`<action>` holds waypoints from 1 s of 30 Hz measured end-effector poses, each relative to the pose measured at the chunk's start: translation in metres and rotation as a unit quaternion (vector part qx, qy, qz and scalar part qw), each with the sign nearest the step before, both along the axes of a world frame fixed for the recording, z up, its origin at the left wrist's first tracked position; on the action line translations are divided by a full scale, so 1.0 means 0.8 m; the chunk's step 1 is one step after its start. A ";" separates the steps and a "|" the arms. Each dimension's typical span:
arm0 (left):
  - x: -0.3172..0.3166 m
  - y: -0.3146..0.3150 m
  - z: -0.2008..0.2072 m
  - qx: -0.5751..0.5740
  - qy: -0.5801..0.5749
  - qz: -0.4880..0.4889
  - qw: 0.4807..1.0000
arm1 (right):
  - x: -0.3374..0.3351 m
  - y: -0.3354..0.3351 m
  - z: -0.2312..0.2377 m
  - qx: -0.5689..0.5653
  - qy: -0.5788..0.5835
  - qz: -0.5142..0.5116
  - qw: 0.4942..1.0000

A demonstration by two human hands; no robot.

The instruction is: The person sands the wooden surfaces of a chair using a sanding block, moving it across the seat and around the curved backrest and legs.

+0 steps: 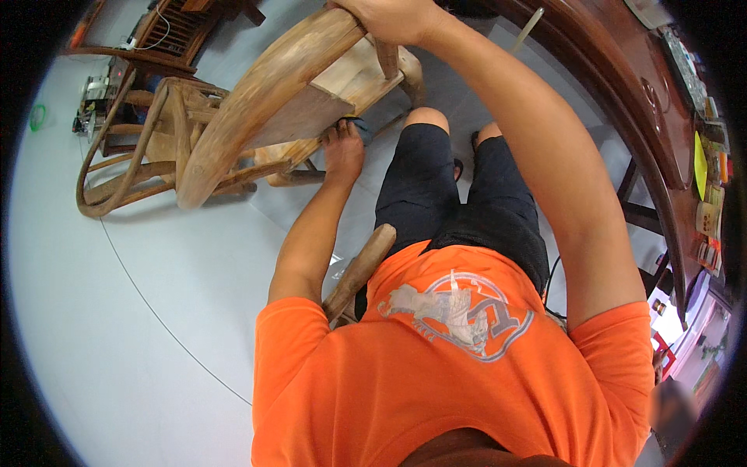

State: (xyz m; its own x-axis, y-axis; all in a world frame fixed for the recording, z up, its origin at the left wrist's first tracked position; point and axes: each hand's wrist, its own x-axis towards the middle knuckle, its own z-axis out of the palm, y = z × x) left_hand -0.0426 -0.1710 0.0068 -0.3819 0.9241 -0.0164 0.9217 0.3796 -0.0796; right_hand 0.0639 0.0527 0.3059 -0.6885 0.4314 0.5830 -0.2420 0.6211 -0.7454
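A wooden chair (268,97) with a thick curved rail is tilted in front of my knees. My right hand (393,17) is closed over the upper end of that rail, partly cut off by the picture's top edge. Lower down, my left hand (344,149) presses a small dark blue pad (359,129) against the edge of the chair's flat panel (307,117). Its fingers are bent around the pad, which is mostly hidden, so its exact kind does not show.
A second wooden chair (128,175) stands behind at the left, near dark slatted furniture (167,35). At right runs a dark glossy wooden table (622,86) with small items along it. A rounded wooden armrest (362,268) sits beside my left hip. A green ring (37,117) appears far left.
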 end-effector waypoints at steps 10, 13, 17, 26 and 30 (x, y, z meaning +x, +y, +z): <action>-0.058 -0.104 0.017 0.011 -0.025 0.122 0.992 | -0.005 -0.002 0.002 0.015 0.006 -0.035 0.999; -0.089 -0.137 0.047 0.125 -0.122 0.184 0.967 | -0.012 -0.005 0.005 0.063 0.050 -0.039 0.996; -0.094 -0.154 0.117 0.483 -0.481 0.246 0.689 | -0.012 -0.006 0.005 0.051 0.027 -0.049 0.997; -0.064 -0.085 0.263 0.583 -0.707 0.049 0.396 | -0.005 -0.007 -0.001 0.026 0.028 -0.035 0.999; -0.094 -0.061 0.183 0.468 -0.631 0.108 0.609 | -0.006 -0.005 -0.004 0.019 0.001 -0.035 0.999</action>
State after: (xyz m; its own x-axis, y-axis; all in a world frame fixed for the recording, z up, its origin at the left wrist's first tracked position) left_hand -0.1177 -0.2201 0.1530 -0.7251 0.6848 0.0727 -0.0548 -0.1627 0.9852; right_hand 0.0591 0.0490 0.3029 -0.6566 0.4568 0.6002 -0.1975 0.6638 -0.7213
